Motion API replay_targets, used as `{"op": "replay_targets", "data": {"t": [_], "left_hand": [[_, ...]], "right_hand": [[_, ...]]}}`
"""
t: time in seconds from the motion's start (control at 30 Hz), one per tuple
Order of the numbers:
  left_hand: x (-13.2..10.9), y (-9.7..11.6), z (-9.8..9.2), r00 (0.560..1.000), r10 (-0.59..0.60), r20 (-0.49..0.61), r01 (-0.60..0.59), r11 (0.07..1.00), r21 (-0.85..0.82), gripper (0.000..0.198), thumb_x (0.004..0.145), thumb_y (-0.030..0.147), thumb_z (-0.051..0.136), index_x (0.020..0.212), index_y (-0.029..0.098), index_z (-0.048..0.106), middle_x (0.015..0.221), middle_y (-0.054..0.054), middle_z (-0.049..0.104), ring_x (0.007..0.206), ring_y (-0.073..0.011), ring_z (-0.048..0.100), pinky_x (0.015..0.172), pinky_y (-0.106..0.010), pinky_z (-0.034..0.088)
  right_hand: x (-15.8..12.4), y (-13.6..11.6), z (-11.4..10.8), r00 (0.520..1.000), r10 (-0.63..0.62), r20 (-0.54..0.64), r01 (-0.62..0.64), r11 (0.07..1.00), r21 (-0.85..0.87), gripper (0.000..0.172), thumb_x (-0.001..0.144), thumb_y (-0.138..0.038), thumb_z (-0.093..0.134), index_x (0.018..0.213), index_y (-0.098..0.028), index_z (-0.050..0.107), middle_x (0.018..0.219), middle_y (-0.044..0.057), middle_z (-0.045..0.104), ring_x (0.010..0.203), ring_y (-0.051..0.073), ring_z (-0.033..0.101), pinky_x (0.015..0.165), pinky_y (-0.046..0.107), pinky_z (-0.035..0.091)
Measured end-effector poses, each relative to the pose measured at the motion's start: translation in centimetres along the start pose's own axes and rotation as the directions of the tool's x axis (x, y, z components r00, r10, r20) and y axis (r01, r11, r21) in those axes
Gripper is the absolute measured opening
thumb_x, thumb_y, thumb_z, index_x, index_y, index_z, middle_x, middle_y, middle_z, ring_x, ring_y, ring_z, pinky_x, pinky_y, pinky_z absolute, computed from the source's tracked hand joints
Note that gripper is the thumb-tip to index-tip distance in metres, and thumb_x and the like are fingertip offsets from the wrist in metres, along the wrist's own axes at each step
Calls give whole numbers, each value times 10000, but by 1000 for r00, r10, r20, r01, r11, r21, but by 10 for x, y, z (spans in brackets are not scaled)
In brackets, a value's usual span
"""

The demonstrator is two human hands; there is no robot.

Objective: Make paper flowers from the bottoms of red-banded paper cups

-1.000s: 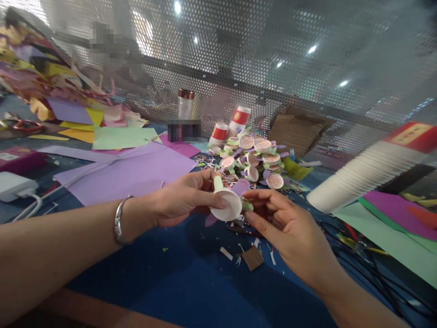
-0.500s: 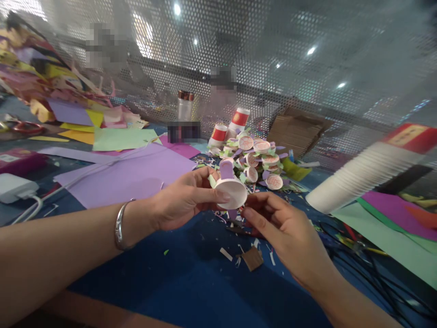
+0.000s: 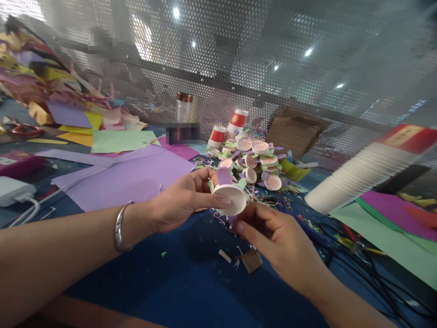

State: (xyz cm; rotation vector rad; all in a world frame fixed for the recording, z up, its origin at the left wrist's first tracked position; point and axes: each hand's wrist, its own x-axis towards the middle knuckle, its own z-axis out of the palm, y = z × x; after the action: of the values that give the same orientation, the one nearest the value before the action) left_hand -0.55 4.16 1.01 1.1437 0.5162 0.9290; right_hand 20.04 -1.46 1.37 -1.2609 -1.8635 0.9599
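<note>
A shallow white paper cup base (image 3: 231,200) with purple and green paper tabs round its rim is in my left hand (image 3: 184,198). The thumb lies inside the base and the fingers go behind it. My right hand (image 3: 276,239) is closed at the lower edge, its thumb and forefinger pinching a purple paper tab (image 3: 232,220) there. Part of that tab is hidden by the fingers. Just beyond lies a heap of similar cup-base pieces (image 3: 261,146) with purple and green tabs, many showing reddish markings.
Purple paper (image 3: 126,175) spreads to the left, near a white charger (image 3: 15,187). A leaning stack of paper cups (image 3: 358,171), black cables (image 3: 368,273) and coloured sheets lie right. Behind are two upturned red-and-white cups (image 3: 217,135) and folded cardboard (image 3: 295,134). Paper scraps and a cardboard piece (image 3: 251,260) lie in front.
The cup base has tilted a little, and its upper purple tab and a green tab now show more. My right hand has shifted slightly down and left, onto the lower purple tab.
</note>
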Motion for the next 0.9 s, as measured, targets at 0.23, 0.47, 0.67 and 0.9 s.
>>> {"op": "replay_targets", "data": {"t": [0.23, 0.47, 0.67, 0.9], "left_hand": [[0, -2, 0, 1000, -22, 9, 23, 999, -31, 329, 715, 147, 847, 874, 166, 559, 842, 9, 681, 791, -124, 642, 758, -250, 466], [0, 0, 0, 999, -41, -32, 41, 999, 22, 339, 701, 202, 860, 870, 159, 569, 817, 3, 658, 746, -123, 616, 687, -238, 433], [0, 2, 0, 999, -26, -19, 26, 1000, 13, 325, 708, 195, 857, 884, 156, 587, 847, -18, 681, 767, -134, 633, 718, -250, 468], [0, 2, -3, 991, -31, 134, 32, 1000, 0, 272, 751, 120, 825, 906, 152, 603, 869, -17, 711, 811, -133, 673, 776, -249, 525]], "right_hand": [[-4, -2, 0, 999, -24, -24, 22, 997, -72, 145, 967, -345, 614, 922, -229, 688, 847, 20, 703, 779, 186, 666, 688, 316, 552], [-2, 1, 1, 999, -24, -37, 20, 993, -118, 176, 954, -364, 621, 887, -222, 701, 803, 16, 701, 732, 177, 661, 623, 284, 534], [-3, -2, -2, 999, -30, -38, 25, 993, -116, 194, 949, -376, 622, 874, -215, 701, 811, 23, 716, 721, 169, 655, 630, 272, 532], [-9, -11, -10, 927, -90, -364, 42, 989, -140, 152, 946, -392, 648, 928, -246, 690, 800, -6, 724, 690, 140, 648, 629, 241, 516]]}}
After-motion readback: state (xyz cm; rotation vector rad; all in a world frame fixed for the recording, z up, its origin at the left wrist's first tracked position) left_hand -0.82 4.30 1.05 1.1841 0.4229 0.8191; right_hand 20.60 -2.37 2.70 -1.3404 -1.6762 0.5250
